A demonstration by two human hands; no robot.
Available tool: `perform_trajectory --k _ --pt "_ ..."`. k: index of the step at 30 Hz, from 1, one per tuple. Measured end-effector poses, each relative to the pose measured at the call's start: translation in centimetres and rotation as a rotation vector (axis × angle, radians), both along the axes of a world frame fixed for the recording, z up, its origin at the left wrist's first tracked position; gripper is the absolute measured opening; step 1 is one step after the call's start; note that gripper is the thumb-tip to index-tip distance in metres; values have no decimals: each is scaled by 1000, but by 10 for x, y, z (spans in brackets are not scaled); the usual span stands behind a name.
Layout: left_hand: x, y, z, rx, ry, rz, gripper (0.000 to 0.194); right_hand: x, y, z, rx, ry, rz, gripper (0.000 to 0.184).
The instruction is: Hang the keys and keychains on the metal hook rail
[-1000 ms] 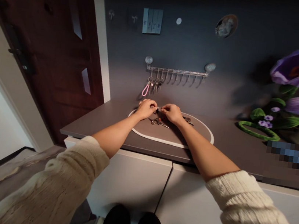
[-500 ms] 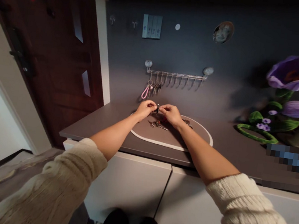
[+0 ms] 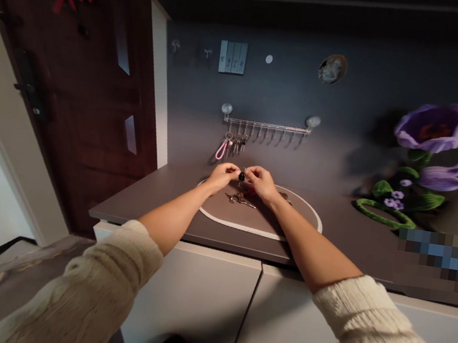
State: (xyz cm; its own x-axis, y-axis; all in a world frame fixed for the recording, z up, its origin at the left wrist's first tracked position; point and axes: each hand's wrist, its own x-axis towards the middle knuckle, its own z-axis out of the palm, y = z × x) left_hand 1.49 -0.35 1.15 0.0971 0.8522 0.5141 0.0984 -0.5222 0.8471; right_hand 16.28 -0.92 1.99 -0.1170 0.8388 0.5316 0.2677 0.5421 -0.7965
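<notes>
My left hand (image 3: pixel 222 174) and my right hand (image 3: pixel 260 180) are raised just above an oval grey mat (image 3: pixel 289 225) with a white rim on a dark cabinet top. Both pinch a small key ring with a dark key (image 3: pixel 242 176) held between them. Under the hands, a bunch of keys (image 3: pixel 238 199) with a red tag lies on the mat. Another small bunch (image 3: pixel 284 196) shows behind my right wrist. On the wall behind, a chrome hook rail (image 3: pixel 266 125) carries a pink strap (image 3: pixel 220 149) and a few keys at its left end.
A dark wooden door (image 3: pixel 81 99) stands at the left. Big purple fabric flowers (image 3: pixel 437 130) and a green coil (image 3: pixel 380 214) sit at the right of the cabinet top. White cabinet doors (image 3: pixel 202 298) are below. Light switches (image 3: pixel 232 57) are on the wall.
Both hands have lifted slightly off the mat and drawn closer together, with the dark key now hanging between the fingertips. My head has tilted, shifting the view downward.
</notes>
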Motion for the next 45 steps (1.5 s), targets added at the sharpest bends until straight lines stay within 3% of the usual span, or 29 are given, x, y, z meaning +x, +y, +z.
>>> perform_trajectory --k 7,15,20,26,32,38,45 --pt "2 0 -1 99 142 63 15 6 7 1 70 -50 -35 18" --pt "0 4 -8 229 510 311 20 6 16 6 62 90 -134 17" --pt "0 6 -11 202 549 334 21 -1 24 30 -19 282 -173 13" --pt "2 5 -12 190 567 335 21 -13 42 64 -40 332 -228 13" --pt "4 5 -12 172 588 342 22 -25 71 81 83 285 -478 20" --pt "4 4 -12 171 637 363 24 -32 85 86 54 211 -662 25" --pt "5 6 -12 186 644 363 23 -34 92 75 25 272 -686 23"
